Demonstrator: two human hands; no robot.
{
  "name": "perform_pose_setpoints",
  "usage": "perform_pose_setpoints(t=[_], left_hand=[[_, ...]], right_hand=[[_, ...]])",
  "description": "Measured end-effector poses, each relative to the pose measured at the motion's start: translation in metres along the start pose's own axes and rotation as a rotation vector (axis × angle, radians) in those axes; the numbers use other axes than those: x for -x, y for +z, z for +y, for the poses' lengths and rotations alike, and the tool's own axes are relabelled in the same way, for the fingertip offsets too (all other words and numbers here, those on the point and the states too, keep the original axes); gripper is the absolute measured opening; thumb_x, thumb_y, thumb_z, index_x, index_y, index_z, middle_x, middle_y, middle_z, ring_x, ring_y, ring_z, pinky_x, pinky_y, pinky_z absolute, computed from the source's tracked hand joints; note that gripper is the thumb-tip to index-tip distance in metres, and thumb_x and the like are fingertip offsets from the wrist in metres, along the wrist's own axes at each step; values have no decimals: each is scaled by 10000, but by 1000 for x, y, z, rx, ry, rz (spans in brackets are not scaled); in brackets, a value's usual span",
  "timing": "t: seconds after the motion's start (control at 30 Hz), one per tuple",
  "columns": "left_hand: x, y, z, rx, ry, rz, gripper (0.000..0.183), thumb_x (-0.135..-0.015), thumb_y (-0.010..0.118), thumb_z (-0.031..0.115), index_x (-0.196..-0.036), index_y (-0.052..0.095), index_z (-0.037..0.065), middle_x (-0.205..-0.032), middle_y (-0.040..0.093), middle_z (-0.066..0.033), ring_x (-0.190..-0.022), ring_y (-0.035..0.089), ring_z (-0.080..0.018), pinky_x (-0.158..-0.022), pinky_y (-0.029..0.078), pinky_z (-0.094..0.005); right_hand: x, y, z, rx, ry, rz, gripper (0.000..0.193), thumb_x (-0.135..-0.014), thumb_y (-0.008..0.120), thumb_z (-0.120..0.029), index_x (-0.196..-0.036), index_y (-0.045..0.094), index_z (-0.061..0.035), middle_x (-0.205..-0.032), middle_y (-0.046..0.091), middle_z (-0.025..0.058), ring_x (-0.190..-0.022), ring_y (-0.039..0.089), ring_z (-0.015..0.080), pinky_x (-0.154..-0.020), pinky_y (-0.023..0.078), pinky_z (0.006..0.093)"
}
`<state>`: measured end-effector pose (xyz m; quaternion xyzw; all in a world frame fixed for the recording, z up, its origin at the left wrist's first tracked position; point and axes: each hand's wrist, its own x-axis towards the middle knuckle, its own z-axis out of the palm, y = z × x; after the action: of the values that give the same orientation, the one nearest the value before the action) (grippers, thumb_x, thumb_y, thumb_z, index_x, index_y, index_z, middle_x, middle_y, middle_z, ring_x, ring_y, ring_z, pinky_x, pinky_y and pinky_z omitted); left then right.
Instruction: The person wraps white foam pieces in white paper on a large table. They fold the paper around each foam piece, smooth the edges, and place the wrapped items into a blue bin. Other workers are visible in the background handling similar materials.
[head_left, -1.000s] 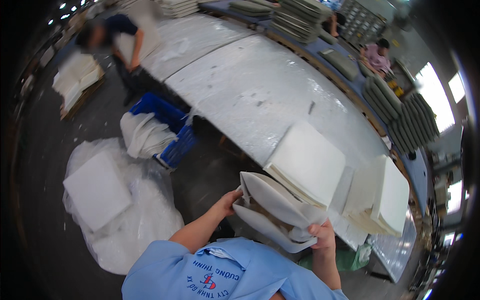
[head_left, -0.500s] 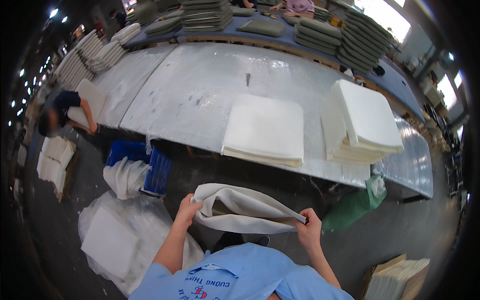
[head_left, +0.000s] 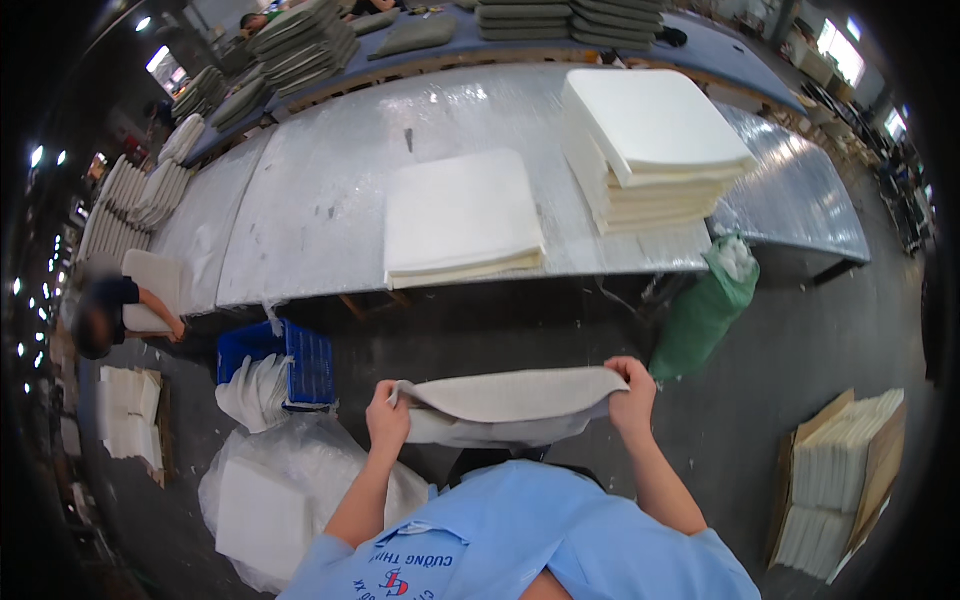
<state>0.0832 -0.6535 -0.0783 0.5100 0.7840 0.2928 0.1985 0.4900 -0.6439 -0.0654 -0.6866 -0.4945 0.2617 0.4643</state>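
A light grey fabric cushion cover (head_left: 510, 395) is stretched between my hands in front of my waist. My left hand (head_left: 388, 418) is closed on one end, with the thumb at the upper corner. At the opposite end, my right hand (head_left: 633, 400) pinches the other corner. The cover's upper layer bows slightly over a lower layer, and its inside barely shows. Beyond it, on the plastic-covered table (head_left: 320, 180), lie a low pile of white foam pads (head_left: 465, 210) and a taller foam stack (head_left: 660, 125).
To the left stands a blue crate (head_left: 312, 365) with pale covers (head_left: 255, 390) over its edge. A clear plastic bag holding white foam (head_left: 262, 520) lies nearer. A green sack (head_left: 705, 315) leans by the table; an opened carton (head_left: 885, 465) is at right. A person (head_left: 120, 300) works far left.
The cover's gaping mouth has narrowed as its upper layer is drawn straighter. My right hand has risen slightly, and the view has swung right.
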Motion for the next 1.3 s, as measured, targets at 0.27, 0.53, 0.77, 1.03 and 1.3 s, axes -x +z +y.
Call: perform_pose_setpoints(t=[0.27, 0.53, 0.77, 1.03, 1.3], left_hand=[[-20, 6, 50, 106, 75, -324, 254, -1010, 657, 202, -1177, 739, 28, -1065, 770, -208, -1026, 757, -304, -919, 554, -382], [-60, 52, 50, 169, -126, -548, 307, -1059, 597, 197, -1276, 724, 21, -1141, 770, -153, -1081, 715, -237, -971, 516, -348], [-146, 65, 238, 531, 319, -621, 452, -913, 503, -121, -1250, 750, 52, -1241, 736, -116, -1101, 697, -211, -970, 562, -331], [-76, 132, 400, 644, 1168, -590, 395, -948, 515, 100, -1300, 680, 29, -1300, 683, -166, -1086, 698, -229, -887, 594, -380], [60, 213, 56, -261, 577, -969, 471, -941, 571, 133, -1405, 635, 79, -1439, 629, -184, -1314, 607, -284, -1073, 487, -351]], right_hand=[[-12, -11, 63, -189, 319, 80, 214, -890, 649, 18, -1067, 756, -38, -935, 742, 84, -892, 686, 180, -801, 520, 320], [-30, -43, 102, 227, 311, -278, 464, -796, 548, 107, -1182, 748, -59, -1064, 780, 130, -1059, 735, 264, -945, 534, 336], [-163, -210, -13, 344, -19, -281, 421, -860, 471, 93, -1183, 733, 25, -1115, 747, 100, -1058, 670, 211, -998, 500, 333], [-89, -388, 55, 1103, -60, 274, 329, -1012, 467, -154, -1206, 696, -20, -1194, 691, 161, -1089, 635, 253, -981, 492, 408], [256, -145, 183, 824, 1009, -892, 232, -985, 584, -183, -1062, 709, -3, -949, 701, 123, -804, 674, 251, -664, 546, 407]])
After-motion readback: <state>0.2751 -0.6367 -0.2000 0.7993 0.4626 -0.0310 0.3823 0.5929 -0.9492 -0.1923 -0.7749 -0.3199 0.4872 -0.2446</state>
